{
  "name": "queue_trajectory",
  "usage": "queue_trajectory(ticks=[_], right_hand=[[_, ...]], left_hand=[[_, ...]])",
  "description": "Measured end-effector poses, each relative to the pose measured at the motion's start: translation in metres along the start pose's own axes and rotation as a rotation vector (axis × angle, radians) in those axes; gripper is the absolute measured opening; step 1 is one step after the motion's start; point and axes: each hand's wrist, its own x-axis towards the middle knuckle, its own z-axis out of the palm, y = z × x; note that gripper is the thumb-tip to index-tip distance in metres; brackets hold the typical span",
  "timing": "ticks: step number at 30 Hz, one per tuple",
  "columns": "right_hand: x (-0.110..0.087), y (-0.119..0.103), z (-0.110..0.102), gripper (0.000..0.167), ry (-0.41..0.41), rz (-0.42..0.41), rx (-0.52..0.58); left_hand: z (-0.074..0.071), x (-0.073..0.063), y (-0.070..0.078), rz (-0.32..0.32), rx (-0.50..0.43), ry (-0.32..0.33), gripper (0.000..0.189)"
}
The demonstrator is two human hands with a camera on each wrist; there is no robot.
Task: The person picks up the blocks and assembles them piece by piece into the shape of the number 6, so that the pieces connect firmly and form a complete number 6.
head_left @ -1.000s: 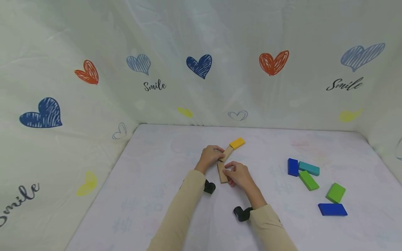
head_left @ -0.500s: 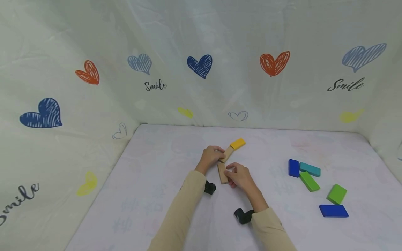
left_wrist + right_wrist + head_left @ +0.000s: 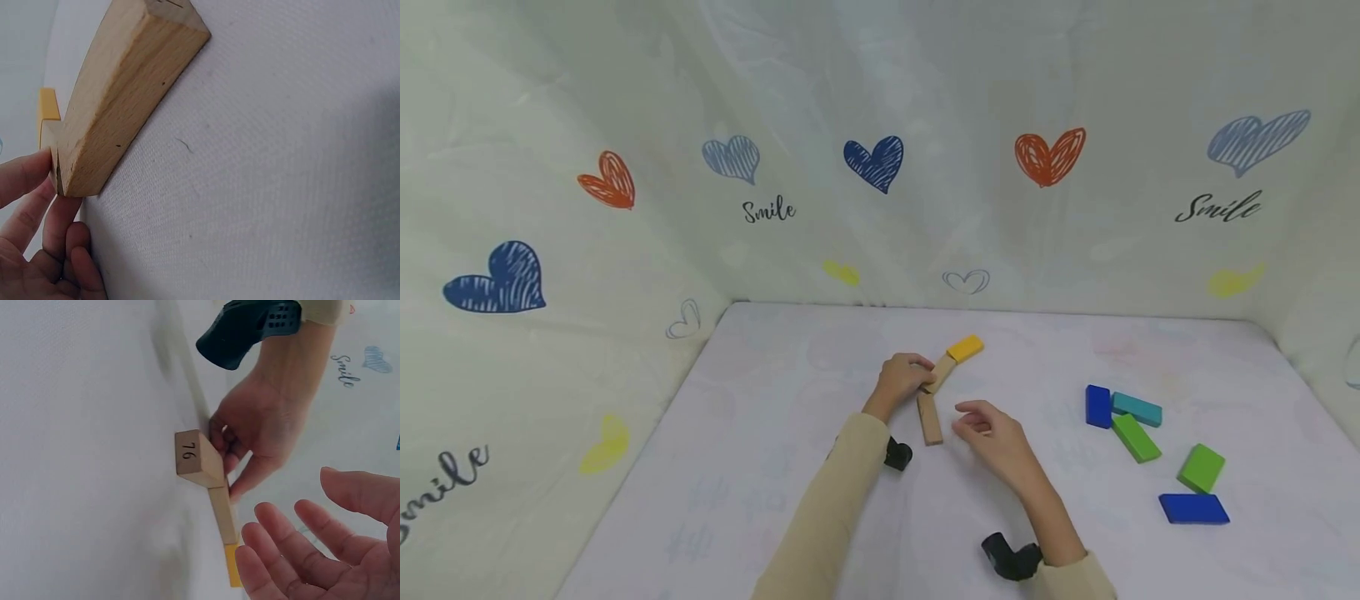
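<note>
- Find near wooden block (image 3: 929, 419) mid-table, angled end to end with far wooden block (image 3: 943, 372); read "76" on its end
- See left hand (image 3: 901, 379) pinching far wooden block, likely steadying the joint
- See right hand (image 3: 994, 435) apart, fingers loose, grasping nothing
- Find yellow block (image 3: 966, 348) continuing the row
- Read "Smile" on backdrop (image 3: 820, 92)

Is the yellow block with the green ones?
No, the yellow block lies at the far end of the wooden blocks, away from the green blocks.

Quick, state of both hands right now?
Left hand: touching the pale wooden rectangular block next to the yellow rectangular block; can't tell whether it's gripping.
Right hand: open, holding nothing.
</note>
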Motion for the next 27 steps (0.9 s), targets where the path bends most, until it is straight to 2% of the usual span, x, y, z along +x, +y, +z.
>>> queue_trajectory(ticks=[12, 18, 20, 23, 25, 27], right_hand=[[-0.038, 0.004, -0.042, 0.041, 0.089, -0.028, -0.042], [-0.048, 0.015, -0.059, 0.045, 0.144, 0.008, -0.093], [-0.047, 0.031, -0.063, 0.046, 0.183, 0.009, -0.096], [-0.040, 0.073, -0.067, 0.047, 0.236, -0.005, -0.128], [-0.033, 0.103, -0.068, 0.048, 0.282, 0.007, -0.164], [-0.031, 0.120, -0.072, 0.049, 0.306, 0.035, -0.201]], left_hand=[[0.001, 0.003, -0.001, -0.021, 0.003, -0.005, 0.015], [0.002, 0.003, -0.001, -0.021, -0.018, 0.003, 0.018], [0.003, 0.003, -0.001, -0.019, -0.013, 0.006, 0.019], [0.003, 0.002, 0.000, -0.017, -0.005, 0.008, 0.019], [0.003, 0.002, 0.000, -0.018, -0.004, 0.011, 0.019], [0.003, 0.002, 0.001, -0.018, -0.009, 0.016, 0.019]])
